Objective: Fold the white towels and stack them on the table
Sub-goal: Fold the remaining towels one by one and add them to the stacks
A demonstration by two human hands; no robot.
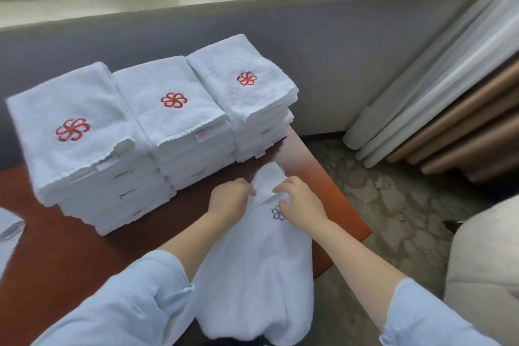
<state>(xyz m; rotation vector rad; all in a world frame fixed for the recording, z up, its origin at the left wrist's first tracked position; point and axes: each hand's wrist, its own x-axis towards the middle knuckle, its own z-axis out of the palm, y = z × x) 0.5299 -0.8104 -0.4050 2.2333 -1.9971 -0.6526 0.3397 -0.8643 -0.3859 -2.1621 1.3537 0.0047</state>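
I can't read the tags (pixel 202 135) on the stacked towels (pixel 168 109), too small; right hand (pixel 302 202) hides part of the blue logo (pixel 276 213); frame cuts the loose towel (pixel 252 275) and left-edge cloth (pixel 9 229).

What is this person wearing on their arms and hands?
Both arms wear loose light blue sleeves, the left sleeve and the right sleeve, bunched up with the forearms left bare. The left hand and the right hand are bare too: no gloves, rings or watch show.
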